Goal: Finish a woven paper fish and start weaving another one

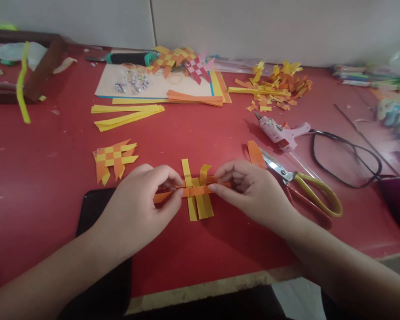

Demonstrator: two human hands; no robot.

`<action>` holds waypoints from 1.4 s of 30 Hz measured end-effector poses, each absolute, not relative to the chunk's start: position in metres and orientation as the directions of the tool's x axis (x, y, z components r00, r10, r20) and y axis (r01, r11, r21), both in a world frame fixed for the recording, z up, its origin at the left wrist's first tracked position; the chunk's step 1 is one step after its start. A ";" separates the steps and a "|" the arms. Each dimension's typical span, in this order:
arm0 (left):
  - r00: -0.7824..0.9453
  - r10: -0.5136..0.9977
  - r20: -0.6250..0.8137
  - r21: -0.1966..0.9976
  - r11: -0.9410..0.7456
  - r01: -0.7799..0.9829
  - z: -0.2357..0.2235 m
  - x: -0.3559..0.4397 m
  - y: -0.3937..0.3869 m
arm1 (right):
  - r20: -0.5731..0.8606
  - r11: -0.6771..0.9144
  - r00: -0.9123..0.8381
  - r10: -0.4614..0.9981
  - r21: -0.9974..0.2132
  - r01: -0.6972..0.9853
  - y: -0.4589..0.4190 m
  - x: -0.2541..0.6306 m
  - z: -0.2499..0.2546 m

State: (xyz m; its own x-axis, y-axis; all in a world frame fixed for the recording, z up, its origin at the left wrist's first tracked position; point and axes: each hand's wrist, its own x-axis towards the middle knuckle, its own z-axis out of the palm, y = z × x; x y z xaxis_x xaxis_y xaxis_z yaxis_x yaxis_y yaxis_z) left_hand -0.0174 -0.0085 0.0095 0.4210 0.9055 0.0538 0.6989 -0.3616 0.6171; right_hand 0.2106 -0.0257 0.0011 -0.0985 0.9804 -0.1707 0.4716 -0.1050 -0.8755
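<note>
Between my hands, yellow paper strips (205, 207) cross orange paper strips (196, 191) in a small weave just above the red table. My left hand (145, 202) pinches the orange strips at the left side of the weave, thumb and forefinger together. On the right side, my right hand (250, 191) pinches the same orange strips between thumb and fingers. One yellow strip end at the top right is bent over. A finished woven paper fish (115, 160) in yellow and orange lies beyond my left hand. Scissors (290, 174) with yellow and red handles lie beside my right hand.
A pink glue gun (282, 132) with a black cord lies at the right. Paper scraps (276, 86) are heaped at the back. Folded yellow strips (126, 116) lie at left, below a white sheet (106, 82). A black phone-like slab (86, 213) sits under my left forearm. A brown tray (53, 53) stands back left.
</note>
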 end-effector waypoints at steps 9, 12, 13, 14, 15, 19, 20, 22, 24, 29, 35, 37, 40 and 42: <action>0.481 0.874 0.068 0.554 -0.434 0.711 0.006 -0.015 -0.010 | -0.148 -0.067 -0.099 0.984 -0.824 0.562 -0.025 0.208 -0.001; 0.485 0.872 0.059 0.570 -0.428 0.701 0.006 -0.015 -0.010 | -0.163 -0.075 -0.105 0.981 -0.820 0.568 -0.024 0.207 0.000; 0.484 0.873 0.057 0.570 -0.427 0.702 0.006 -0.015 -0.010 | -0.165 -0.077 -0.104 0.981 -0.817 0.571 -0.024 0.207 0.001; 0.482 0.874 0.056 0.563 -0.427 0.708 0.006 -0.015 -0.010 | -0.165 -0.077 -0.103 0.981 -0.815 0.574 -0.024 0.207 0.001; 0.480 0.875 0.055 0.551 -0.428 0.717 0.005 -0.015 -0.010 | -0.164 -0.075 -0.105 0.981 -0.814 0.576 -0.024 0.207 0.001; 0.458 0.887 0.067 0.515 -0.423 0.745 0.004 -0.015 -0.009 | -0.163 -0.062 -0.122 0.979 -0.808 0.586 -0.023 0.207 -0.001; 0.451 0.890 0.069 0.518 -0.418 0.746 0.003 -0.014 -0.009 | -0.166 -0.063 -0.123 0.979 -0.806 0.589 -0.022 0.207 -0.001; 0.442 0.894 0.069 0.524 -0.410 0.747 0.003 -0.014 -0.009 | -0.171 -0.069 -0.117 0.978 -0.800 0.596 -0.021 0.206 -0.001; 0.440 0.896 0.065 0.523 -0.406 0.749 0.003 -0.014 -0.009 | -0.178 -0.076 -0.111 0.978 -0.792 0.606 -0.020 0.206 -0.001; 0.444 0.893 0.070 0.502 -0.416 0.758 0.001 -0.014 -0.008 | -0.194 -0.081 -0.118 0.974 -0.781 0.620 -0.019 0.206 -0.002; 0.470 0.877 0.106 0.477 -0.459 0.749 0.000 -0.013 -0.008 | -0.205 -0.085 -0.123 0.971 -0.777 0.624 -0.018 0.207 -0.002; 0.484 0.866 0.122 0.462 -0.481 0.745 0.000 -0.013 -0.008 | -0.203 -0.085 -0.123 0.971 -0.780 0.621 -0.018 0.207 -0.002; 0.535 0.830 0.156 0.411 -0.547 0.729 -0.001 -0.012 -0.007 | -0.205 -0.086 -0.126 0.971 -0.784 0.614 -0.018 0.207 -0.002; 0.570 0.801 0.182 0.352 -0.594 0.723 -0.001 -0.012 -0.007 | -0.205 -0.084 -0.129 0.970 -0.785 0.614 -0.018 0.207 -0.002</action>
